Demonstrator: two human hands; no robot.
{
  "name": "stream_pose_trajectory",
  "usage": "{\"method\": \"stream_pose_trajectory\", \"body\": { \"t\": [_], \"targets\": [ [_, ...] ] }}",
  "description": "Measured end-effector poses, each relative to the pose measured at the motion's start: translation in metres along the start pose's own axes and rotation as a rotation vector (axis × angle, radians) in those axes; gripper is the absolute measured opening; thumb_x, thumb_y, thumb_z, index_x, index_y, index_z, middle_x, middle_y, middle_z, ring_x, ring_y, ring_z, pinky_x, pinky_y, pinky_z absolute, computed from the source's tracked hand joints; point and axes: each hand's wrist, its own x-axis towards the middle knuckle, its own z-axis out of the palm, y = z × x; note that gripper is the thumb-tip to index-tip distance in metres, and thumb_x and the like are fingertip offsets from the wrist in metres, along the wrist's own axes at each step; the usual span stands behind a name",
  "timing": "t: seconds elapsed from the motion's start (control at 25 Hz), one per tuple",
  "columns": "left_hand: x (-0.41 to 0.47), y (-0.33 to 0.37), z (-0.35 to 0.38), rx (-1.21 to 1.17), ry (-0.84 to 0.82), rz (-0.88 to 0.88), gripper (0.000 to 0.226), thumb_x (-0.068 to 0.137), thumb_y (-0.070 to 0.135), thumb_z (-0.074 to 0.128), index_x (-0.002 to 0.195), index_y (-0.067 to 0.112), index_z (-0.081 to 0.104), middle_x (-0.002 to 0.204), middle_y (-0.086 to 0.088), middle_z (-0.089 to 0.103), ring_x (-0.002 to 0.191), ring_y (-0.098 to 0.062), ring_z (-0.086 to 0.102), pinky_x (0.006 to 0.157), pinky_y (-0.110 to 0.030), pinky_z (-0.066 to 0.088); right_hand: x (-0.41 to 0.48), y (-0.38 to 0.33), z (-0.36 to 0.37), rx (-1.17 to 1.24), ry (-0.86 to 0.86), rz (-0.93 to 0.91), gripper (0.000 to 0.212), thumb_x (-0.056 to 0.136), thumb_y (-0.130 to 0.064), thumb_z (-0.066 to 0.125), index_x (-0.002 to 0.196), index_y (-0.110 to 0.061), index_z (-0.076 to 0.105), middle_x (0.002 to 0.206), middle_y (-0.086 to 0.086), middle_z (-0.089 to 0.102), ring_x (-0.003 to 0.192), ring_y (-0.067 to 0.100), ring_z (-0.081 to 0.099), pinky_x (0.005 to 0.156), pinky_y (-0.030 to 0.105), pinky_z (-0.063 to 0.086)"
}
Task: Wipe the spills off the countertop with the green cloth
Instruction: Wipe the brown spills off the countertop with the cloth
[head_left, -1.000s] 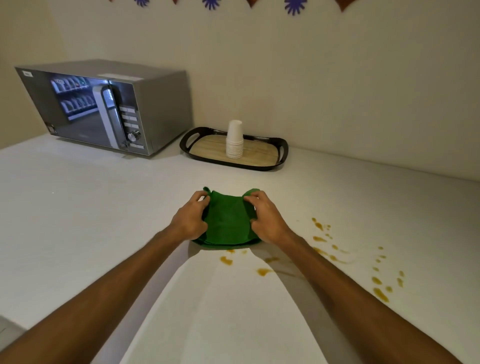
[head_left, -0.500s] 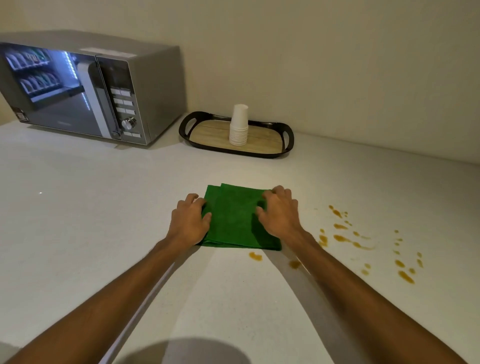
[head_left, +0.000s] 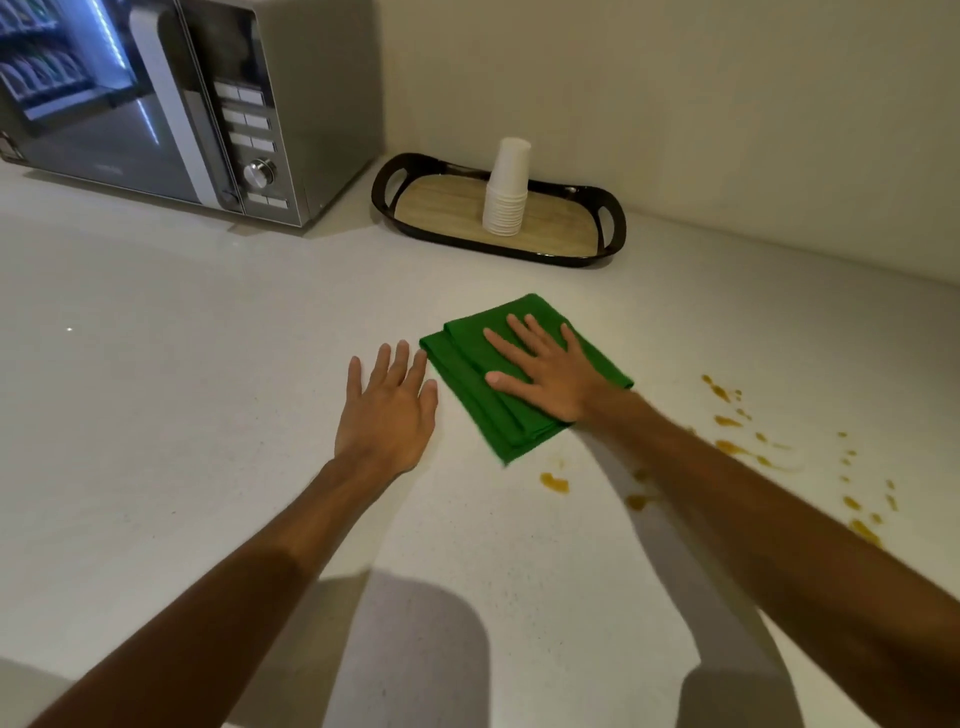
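The left hand (head_left: 387, 410) has come off the green cloth (head_left: 483, 374), now turned askew.

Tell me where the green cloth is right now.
The green cloth lies folded on the countertop mid-frame, flat under the right hand, in front of the tray, with the orange spills to its right.

No text, brand or number can be read anywhere. The microwave (head_left: 171, 104) has pale buttons beside its door, but any print on them is too small and blurred to make out. The cups (head_left: 506, 189) on the tray (head_left: 613, 228) are plain white.
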Motion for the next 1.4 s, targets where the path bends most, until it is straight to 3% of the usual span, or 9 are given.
{"method": "stream_pose_trajectory", "body": {
  "t": [0.28, 0.44, 0.6, 0.68, 0.88, 0.96, 1.12, 1.28, 1.4],
  "targets": [
    [0.005, -0.002, 0.007, 0.072, 0.005, 0.006, 0.065, 0.097, 0.043, -0.004, 0.157, 0.018, 0.003, 0.166, -0.005, 0.002, 0.153, -0.024, -0.001, 0.122, -0.052, 0.001, 0.027, -0.016, 0.002, 0.115, 0.002, 0.417, 0.094, 0.081, -0.091, -0.001, 0.161, -0.042, -0.009, 0.169, 0.015, -0.019, 0.154, 0.033, -0.023, 0.108, 0.075, -0.019],
    [0.005, -0.003, 0.008, 0.061, 0.031, 0.013, 0.064, 0.099, 0.041, -0.001, 0.157, 0.016, 0.008, 0.166, -0.007, 0.007, 0.153, -0.025, 0.003, 0.122, -0.053, 0.004, -0.022, -0.015, 0.020, -0.006, 0.071, -0.021, 0.084, 0.086, -0.086, -0.007, 0.160, -0.046, -0.005, 0.171, 0.005, -0.012, 0.155, 0.023, -0.023, 0.117, 0.067, -0.019],
    [0.004, -0.003, 0.005, 0.079, 0.044, 0.025, 0.063, 0.099, 0.037, 0.001, 0.156, 0.013, 0.010, 0.165, -0.010, 0.011, 0.153, -0.027, 0.006, 0.122, -0.054, 0.007, -0.060, 0.031, 0.023, -0.077, 0.040, -0.408, 0.067, 0.100, -0.073, 0.015, 0.159, -0.050, -0.007, 0.172, -0.009, -0.011, 0.157, 0.015, -0.017, 0.121, 0.052, -0.019],
    [0.003, -0.002, 0.004, 0.063, 0.026, 0.018, 0.063, 0.100, 0.040, 0.000, 0.157, 0.014, 0.008, 0.166, -0.008, 0.008, 0.153, -0.026, 0.002, 0.122, -0.053, 0.005, -0.049, 0.058, 0.010, -0.088, 0.020, -0.299, 0.067, 0.098, -0.075, 0.012, 0.159, -0.051, -0.006, 0.172, -0.008, -0.010, 0.158, 0.018, -0.013, 0.122, 0.054, -0.015],
    [0.003, -0.001, 0.006, 0.068, 0.016, 0.016, 0.065, 0.099, 0.047, 0.000, 0.157, 0.018, 0.004, 0.166, -0.006, 0.002, 0.153, -0.025, -0.002, 0.122, -0.052, 0.001, -0.008, 0.055, 0.004, 0.108, 0.097, 0.472, 0.083, 0.091, -0.081, 0.006, 0.163, -0.040, 0.001, 0.172, 0.003, -0.007, 0.158, 0.030, -0.009, 0.119, 0.067, -0.011],
    [0.003, -0.002, 0.006, 0.067, 0.021, 0.018, 0.066, 0.098, 0.046, -0.001, 0.157, 0.017, 0.005, 0.166, -0.007, 0.003, 0.153, -0.025, -0.002, 0.122, -0.053, 0.002, -0.010, 0.031, 0.008, 0.147, 0.080, 0.527, 0.088, 0.088, -0.084, 0.004, 0.163, -0.039, -0.003, 0.171, 0.009, -0.011, 0.157, 0.034, -0.013, 0.116, 0.071, -0.013],
    [0.003, -0.002, 0.008, 0.055, 0.024, 0.013, 0.064, 0.099, 0.044, 0.000, 0.157, 0.016, 0.005, 0.166, -0.007, 0.004, 0.153, -0.025, 0.000, 0.122, -0.052, 0.002, -0.065, -0.005, 0.030, 0.039, 0.077, 0.117, 0.079, 0.084, -0.090, 0.000, 0.155, -0.057, -0.010, 0.169, 0.009, -0.016, 0.155, 0.035, -0.017, 0.115, 0.075, -0.012],
    [0.004, -0.002, 0.008, 0.071, 0.014, 0.009, 0.065, 0.098, 0.044, -0.002, 0.157, 0.017, 0.003, 0.166, -0.007, 0.002, 0.153, -0.025, -0.002, 0.122, -0.052, 0.001, -0.113, 0.024, 0.035, -0.120, 0.065, -0.405, 0.070, 0.099, -0.075, 0.021, 0.160, -0.050, -0.003, 0.172, 0.001, -0.012, 0.158, 0.026, -0.014, 0.121, 0.064, -0.010],
    [0.003, -0.002, 0.007, 0.083, 0.017, 0.018, 0.065, 0.098, 0.045, -0.002, 0.157, 0.017, 0.002, 0.166, -0.007, 0.002, 0.153, -0.026, -0.002, 0.122, -0.052, 0.002, -0.095, 0.049, 0.009, -0.100, -0.025, -0.334, 0.076, 0.094, -0.078, 0.014, 0.161, -0.046, -0.002, 0.171, -0.005, -0.013, 0.157, 0.017, -0.017, 0.123, 0.062, -0.012]
  ]
}}
